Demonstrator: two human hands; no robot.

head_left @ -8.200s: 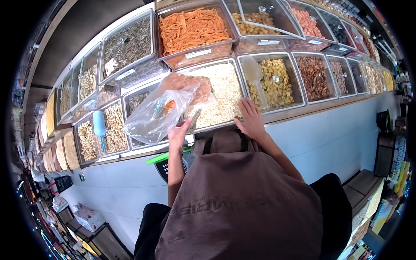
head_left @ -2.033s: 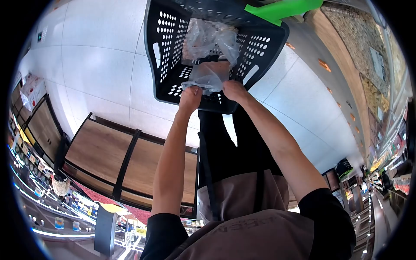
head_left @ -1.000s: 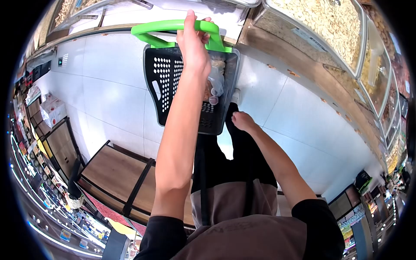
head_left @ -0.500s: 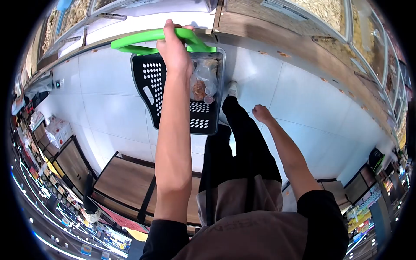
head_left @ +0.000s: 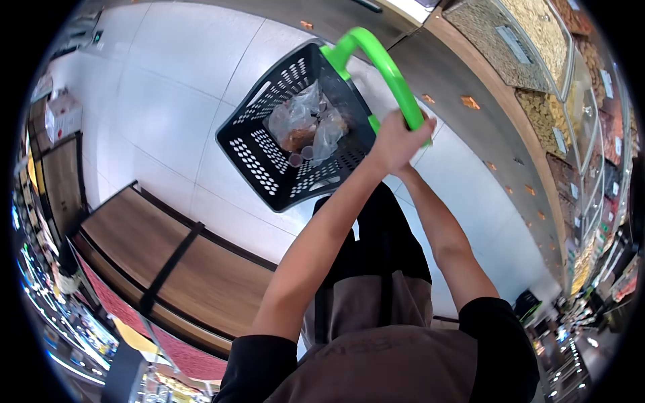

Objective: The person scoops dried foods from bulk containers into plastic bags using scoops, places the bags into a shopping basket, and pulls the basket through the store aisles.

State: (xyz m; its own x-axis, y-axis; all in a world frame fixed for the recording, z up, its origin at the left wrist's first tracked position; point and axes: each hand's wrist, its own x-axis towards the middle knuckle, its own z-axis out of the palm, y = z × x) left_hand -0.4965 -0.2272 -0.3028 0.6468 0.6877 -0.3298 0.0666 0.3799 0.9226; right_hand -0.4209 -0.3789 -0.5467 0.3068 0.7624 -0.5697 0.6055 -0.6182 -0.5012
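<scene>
A black shopping basket with perforated walls hangs tilted at the left of my body. Clear plastic bags lie inside it, one with reddish-brown food in it, beside small round containers. My left hand is closed around the end of the basket's raised green handle. My right hand meets the left one at the handle, mostly hidden behind it, so I cannot tell how its fingers lie.
Bulk bins of grains and dried goods line the counter curving along the right. A wooden bench-like display with black edging stands at the lower left. A white box sits at the far left. Pale floor tiles lie between.
The basket has swung round and tilted, its handle now pointing right. My left hand moved right with the handle, and my right hand came up to meet it. The view turned along the counter.
</scene>
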